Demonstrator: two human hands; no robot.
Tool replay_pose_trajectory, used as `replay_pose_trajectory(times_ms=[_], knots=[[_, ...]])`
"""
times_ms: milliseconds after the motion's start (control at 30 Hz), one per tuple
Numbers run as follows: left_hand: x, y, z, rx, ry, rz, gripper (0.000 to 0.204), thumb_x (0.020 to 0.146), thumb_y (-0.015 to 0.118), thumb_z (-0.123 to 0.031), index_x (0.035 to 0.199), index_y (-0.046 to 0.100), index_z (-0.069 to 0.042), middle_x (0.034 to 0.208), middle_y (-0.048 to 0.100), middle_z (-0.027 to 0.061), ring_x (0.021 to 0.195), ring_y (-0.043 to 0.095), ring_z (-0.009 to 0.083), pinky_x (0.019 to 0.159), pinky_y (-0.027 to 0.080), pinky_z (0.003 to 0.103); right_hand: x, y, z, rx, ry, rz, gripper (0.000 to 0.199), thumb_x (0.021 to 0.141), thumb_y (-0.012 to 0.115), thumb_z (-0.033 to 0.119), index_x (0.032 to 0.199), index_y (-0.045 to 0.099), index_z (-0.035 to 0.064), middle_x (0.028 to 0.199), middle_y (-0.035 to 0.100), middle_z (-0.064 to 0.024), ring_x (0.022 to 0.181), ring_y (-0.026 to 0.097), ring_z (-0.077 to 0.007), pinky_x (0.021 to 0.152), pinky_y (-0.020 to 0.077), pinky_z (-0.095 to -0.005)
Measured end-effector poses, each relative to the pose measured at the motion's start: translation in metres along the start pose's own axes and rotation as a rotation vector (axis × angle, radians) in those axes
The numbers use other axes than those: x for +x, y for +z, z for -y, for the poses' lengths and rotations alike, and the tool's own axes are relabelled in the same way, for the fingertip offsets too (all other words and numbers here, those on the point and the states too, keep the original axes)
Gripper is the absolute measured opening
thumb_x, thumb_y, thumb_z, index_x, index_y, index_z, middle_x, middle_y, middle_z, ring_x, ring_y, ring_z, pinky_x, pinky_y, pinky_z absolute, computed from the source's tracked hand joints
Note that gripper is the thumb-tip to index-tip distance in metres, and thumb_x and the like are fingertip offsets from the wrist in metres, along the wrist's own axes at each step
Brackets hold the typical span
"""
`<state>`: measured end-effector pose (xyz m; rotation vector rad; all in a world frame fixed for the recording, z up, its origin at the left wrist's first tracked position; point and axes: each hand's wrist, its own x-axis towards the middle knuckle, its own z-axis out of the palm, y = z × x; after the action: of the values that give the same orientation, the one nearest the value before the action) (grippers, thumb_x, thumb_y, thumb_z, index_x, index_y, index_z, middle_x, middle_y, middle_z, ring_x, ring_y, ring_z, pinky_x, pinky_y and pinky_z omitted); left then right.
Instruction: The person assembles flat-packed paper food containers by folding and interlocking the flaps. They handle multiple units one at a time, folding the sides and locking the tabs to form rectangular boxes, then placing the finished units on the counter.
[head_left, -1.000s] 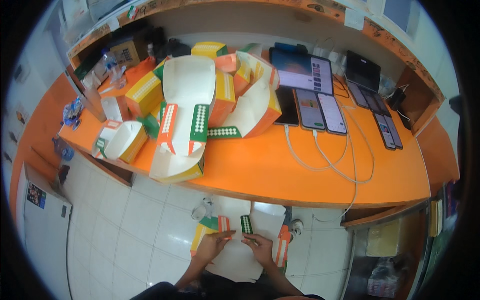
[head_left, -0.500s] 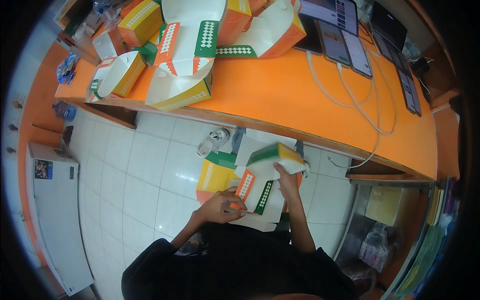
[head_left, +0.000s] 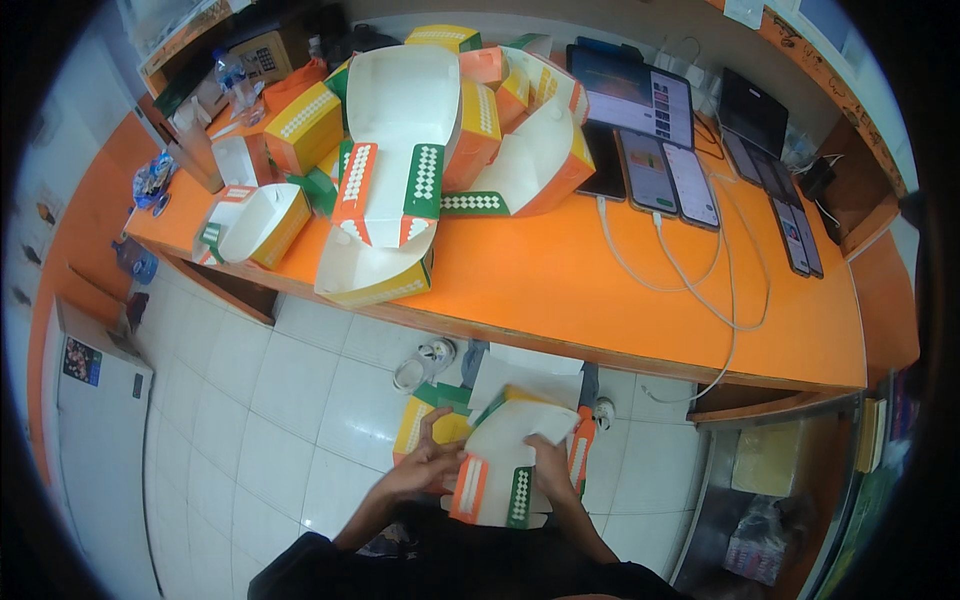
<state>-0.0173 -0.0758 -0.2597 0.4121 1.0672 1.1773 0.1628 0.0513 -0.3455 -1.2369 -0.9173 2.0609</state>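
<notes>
A partly folded cardboard food box (head_left: 515, 440) is over my lap, its white inside facing up. Orange and green flaps with white diamond patterns show at its near end. My right hand (head_left: 550, 468) grips the box's right side, thumb on the white inside and the other fingers hidden beneath. At its left side is my left hand (head_left: 425, 465), fingers spread and one raised, its fingertips close to the edge; whether they touch it is unclear. Beneath and beyond lie more unfolded cartons, including a white-backed sheet (head_left: 535, 372) and a yellow one (head_left: 412, 425).
On the orange counter (head_left: 560, 270) ahead, several folded boxes (head_left: 405, 100) are heaped at the left. Phones (head_left: 655, 175), a tablet (head_left: 610, 90) and trailing white cables (head_left: 735, 325) occupy the right. Shelves (head_left: 770, 460) stand at lower right, a white fridge (head_left: 95, 440) at far left.
The view has tilted up, showing more of the counter. The held box has turned so its white inside faces me. My left hand has shifted from its near flap up along its left side.
</notes>
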Motion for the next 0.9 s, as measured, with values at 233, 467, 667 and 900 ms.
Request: replay_pose_trajectory(times_ms=[233, 467, 667, 900], knots=[[-0.001, 0.036, -0.011, 0.500, -0.261, -0.130, 0.060, 0.085, 0.066, -0.021, 0.133, 0.037, 0.001, 0.103, 0.061, 0.0119, 0.088, 0.059, 0.0157, 0.081, 0.047, 0.028, -0.003, 0.004, 0.003, -0.138, -0.269, -0.299, 0.035, 0.084, 0.052, 0.002, 0.118, 0.046, -0.0037, 0.112, 0.056, -0.0122, 0.104, 0.054, -0.0233, 0.092, 0.0414, -0.0333], [-0.005, 0.023, -0.016, 0.479, -0.125, -0.041, 0.045, 0.083, 0.069, -0.022, 0.118, 0.056, 0.002, 0.094, 0.065, 0.0081, 0.085, 0.059, 0.0131, 0.077, 0.046, 0.025, -0.011, -0.003, 0.026, -0.109, 0.001, -0.016, 0.019, 0.083, 0.056, 0.006, 0.098, 0.058, -0.0051, 0.102, 0.060, -0.0111, 0.097, 0.057, -0.0217, 0.087, 0.0446, -0.0324], [-0.013, 0.022, -0.034, 0.704, 0.058, 0.071, 0.034, 0.078, 0.074, -0.022, 0.104, 0.066, -0.001, 0.091, 0.067, 0.0088, 0.089, 0.059, 0.0161, 0.082, 0.046, 0.028, -0.021, -0.006, 0.026, -0.310, 0.358, 0.357, 0.030, 0.081, 0.058, 0.009, 0.108, 0.057, -0.0057, 0.105, 0.060, -0.0115, 0.092, 0.060, -0.0203, 0.080, 0.0477, -0.0318], [-0.020, 0.039, -0.059, 1.182, 0.469, -0.189, 0.050, 0.066, 0.082, -0.033, 0.106, 0.065, -0.009, 0.104, 0.060, 0.0111, 0.097, 0.057, 0.0266, 0.084, 0.046, 0.033, -0.037, 0.005, 0.039, -0.180, 0.600, 0.617, 0.035, 0.086, 0.055, 0.016, 0.115, 0.054, -0.0031, 0.102, 0.061, -0.0121, 0.087, 0.062, -0.0198, 0.072, 0.0514, -0.0317]])
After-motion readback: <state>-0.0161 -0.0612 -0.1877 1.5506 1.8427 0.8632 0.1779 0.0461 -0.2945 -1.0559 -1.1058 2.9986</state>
